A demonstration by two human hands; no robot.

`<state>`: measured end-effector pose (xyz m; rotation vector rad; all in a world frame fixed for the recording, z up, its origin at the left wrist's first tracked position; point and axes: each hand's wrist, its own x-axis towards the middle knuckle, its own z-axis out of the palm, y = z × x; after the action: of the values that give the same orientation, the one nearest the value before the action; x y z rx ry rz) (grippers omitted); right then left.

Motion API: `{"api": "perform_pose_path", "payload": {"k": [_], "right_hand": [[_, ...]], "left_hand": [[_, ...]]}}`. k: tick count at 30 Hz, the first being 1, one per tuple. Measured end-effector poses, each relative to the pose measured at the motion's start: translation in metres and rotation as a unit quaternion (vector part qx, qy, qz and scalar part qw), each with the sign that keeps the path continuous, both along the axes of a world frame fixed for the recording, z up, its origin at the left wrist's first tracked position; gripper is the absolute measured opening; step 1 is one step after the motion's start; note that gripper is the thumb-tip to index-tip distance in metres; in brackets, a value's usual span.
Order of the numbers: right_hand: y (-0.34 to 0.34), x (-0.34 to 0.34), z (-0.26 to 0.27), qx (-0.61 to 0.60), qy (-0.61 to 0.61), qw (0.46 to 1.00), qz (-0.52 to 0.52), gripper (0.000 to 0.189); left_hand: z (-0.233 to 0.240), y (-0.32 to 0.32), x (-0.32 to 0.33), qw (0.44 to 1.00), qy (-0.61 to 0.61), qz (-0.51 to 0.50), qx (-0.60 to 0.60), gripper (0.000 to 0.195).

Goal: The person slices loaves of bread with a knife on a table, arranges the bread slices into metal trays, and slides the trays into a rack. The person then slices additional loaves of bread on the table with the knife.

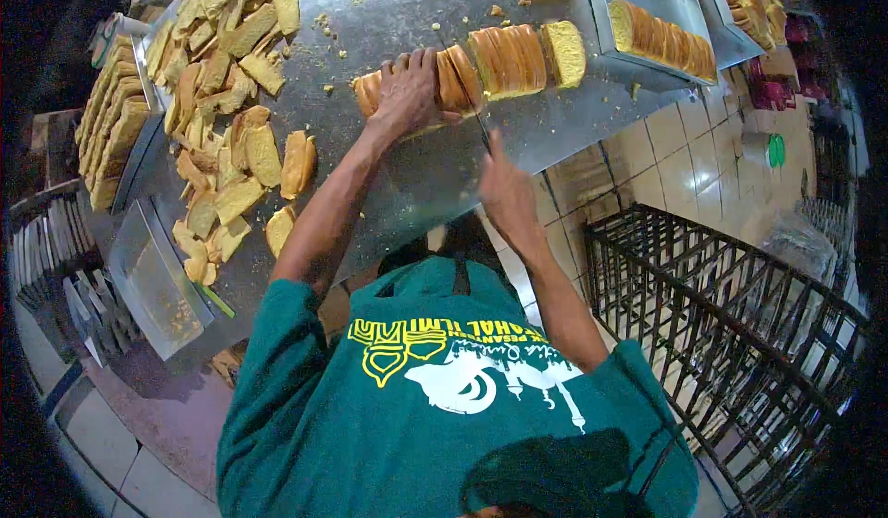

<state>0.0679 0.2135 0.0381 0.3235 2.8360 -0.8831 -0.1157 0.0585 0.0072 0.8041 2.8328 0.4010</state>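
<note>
A long bread loaf [458, 79] with a brown crust lies across the metal table [416, 192]. My left hand [411, 86] presses down on its left part, fingers spread over the crust. In my right hand [510, 188] is the handle of a knife [481, 126], whose thin dark blade crosses the loaf just right of my left hand. To the right of the blade sits a cut bread section [508, 61] with a yellow crumb side. Beyond it a single thick bread slice [565, 54] leans at the end of the row.
A heap of bread slices [232, 150] covers the table's left side. Bread stands in a metal tray [669, 46] at the back right. An empty-looking metal pan [156, 289] sits at the left corner. A dark metal rack [721, 337] stands right of my body.
</note>
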Motion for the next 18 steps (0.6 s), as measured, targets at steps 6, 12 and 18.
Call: {"api": "perform_pose_path", "payload": {"k": [6, 12, 18], "right_hand": [[-0.007, -0.027, 0.034, -0.029, -0.028, 0.999, -0.019, 0.045], [-0.001, -0.014, 0.034, -0.028, -0.047, 0.998, -0.024, 0.046], [-0.002, -0.019, 0.026, -0.053, -0.069, 0.996, -0.010, 0.051]], "left_hand": [[0.000, -0.001, 0.002, 0.996, 0.071, -0.012, 0.050, 0.112], [0.008, 0.002, -0.002, 0.999, 0.040, -0.014, 0.006, 0.117], [0.010, 0.001, 0.002, 0.998, 0.043, -0.030, 0.039, 0.121]]}}
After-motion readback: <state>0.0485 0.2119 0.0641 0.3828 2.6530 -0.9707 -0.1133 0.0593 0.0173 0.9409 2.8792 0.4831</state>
